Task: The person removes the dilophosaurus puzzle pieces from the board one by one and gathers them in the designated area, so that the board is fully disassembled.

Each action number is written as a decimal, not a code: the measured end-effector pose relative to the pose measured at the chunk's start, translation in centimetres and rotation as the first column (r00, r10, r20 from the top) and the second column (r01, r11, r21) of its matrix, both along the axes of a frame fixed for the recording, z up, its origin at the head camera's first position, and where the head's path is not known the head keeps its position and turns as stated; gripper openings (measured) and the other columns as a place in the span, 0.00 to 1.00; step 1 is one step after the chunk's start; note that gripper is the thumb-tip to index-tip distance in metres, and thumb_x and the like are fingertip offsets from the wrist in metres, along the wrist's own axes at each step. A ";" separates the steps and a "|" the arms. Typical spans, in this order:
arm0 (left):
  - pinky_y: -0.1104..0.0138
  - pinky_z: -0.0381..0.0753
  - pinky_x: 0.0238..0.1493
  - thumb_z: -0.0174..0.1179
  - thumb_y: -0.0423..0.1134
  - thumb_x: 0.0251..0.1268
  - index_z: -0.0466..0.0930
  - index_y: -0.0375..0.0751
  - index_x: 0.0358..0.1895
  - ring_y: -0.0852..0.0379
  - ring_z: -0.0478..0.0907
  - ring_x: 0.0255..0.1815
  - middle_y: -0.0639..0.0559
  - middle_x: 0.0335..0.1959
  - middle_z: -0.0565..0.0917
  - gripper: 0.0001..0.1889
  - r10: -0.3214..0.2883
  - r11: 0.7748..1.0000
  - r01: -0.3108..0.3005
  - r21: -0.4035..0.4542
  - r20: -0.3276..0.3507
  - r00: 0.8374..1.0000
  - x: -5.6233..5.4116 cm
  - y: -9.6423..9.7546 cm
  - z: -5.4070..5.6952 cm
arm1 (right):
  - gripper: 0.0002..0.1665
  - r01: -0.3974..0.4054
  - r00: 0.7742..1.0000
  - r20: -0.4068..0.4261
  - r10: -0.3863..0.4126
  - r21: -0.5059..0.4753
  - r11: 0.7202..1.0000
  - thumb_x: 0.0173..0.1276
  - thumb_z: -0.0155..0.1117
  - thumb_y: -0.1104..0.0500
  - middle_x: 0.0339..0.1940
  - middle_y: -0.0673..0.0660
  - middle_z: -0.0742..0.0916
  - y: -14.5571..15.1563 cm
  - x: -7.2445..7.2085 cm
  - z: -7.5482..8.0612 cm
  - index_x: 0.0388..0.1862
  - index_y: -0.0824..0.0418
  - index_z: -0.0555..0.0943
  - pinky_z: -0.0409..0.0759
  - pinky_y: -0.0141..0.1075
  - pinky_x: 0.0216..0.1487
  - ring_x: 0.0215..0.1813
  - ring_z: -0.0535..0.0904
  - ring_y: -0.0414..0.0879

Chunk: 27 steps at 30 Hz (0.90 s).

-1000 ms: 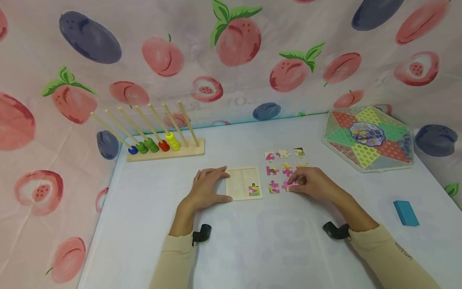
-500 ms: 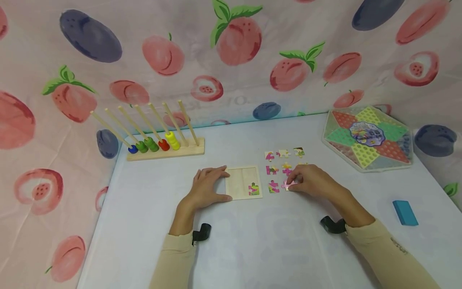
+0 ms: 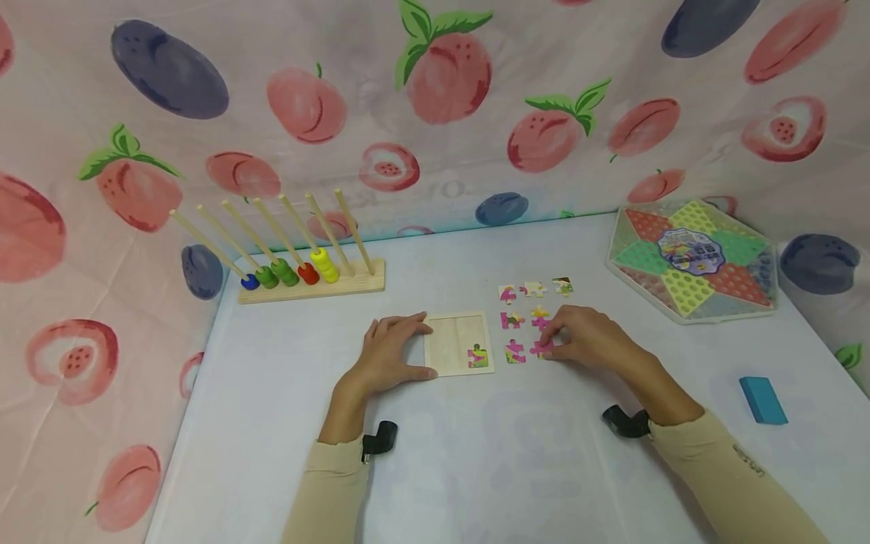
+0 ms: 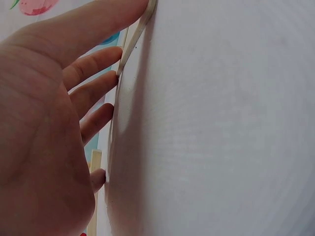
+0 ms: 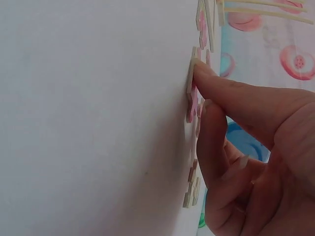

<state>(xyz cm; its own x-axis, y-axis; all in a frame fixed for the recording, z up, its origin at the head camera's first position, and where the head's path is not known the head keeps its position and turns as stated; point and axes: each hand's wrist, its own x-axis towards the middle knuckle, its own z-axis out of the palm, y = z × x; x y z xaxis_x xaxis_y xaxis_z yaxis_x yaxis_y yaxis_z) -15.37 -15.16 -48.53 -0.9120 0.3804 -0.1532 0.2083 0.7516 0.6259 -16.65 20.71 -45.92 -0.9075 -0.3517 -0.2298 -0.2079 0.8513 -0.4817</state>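
Note:
A shallow wooden puzzle tray (image 3: pixel 457 340) lies on the white table with one pink and green puzzle piece (image 3: pixel 478 357) in its near right corner. My left hand (image 3: pixel 387 351) spans the tray's left side, thumb at the near corner and fingers by the far one. In the left wrist view the thumb meets the tray's rim and the fingers look fairly straight. With thumb and index finger my right hand (image 3: pixel 587 338) pinches a pink puzzle piece (image 3: pixel 539 350), low over the table or touching it. Loose puzzle pieces (image 3: pixel 515 351) lie between; the hand hides some.
A wooden bead stacker (image 3: pixel 313 287) with colored beads and upright rods stands at the back left. The hexagonal Chinese checkers box (image 3: pixel 693 261) lies at the back right. A blue block (image 3: pixel 764 400) sits to the right. Fruit-print cloth (image 3: pixel 435 151) hangs behind.
My right hand has shifted slightly left and away from me, its pink piece moving a little left and showing a pale glint midway. The left hand and tray have stayed put.

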 end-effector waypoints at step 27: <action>0.39 0.35 0.83 0.78 0.52 0.52 0.76 0.54 0.66 0.47 0.55 0.80 0.58 0.81 0.64 0.36 0.007 1.000 -0.006 -0.002 0.013 1.000 0.0 -0.1 0.1 | 0.22 -0.033 0.999 -0.043 0.032 -0.030 0.999 0.57 0.81 0.49 0.39 0.53 0.87 -2.8 -1.1 2.0 0.49 0.52 0.86 0.75 0.34 0.36 0.38 0.76 0.45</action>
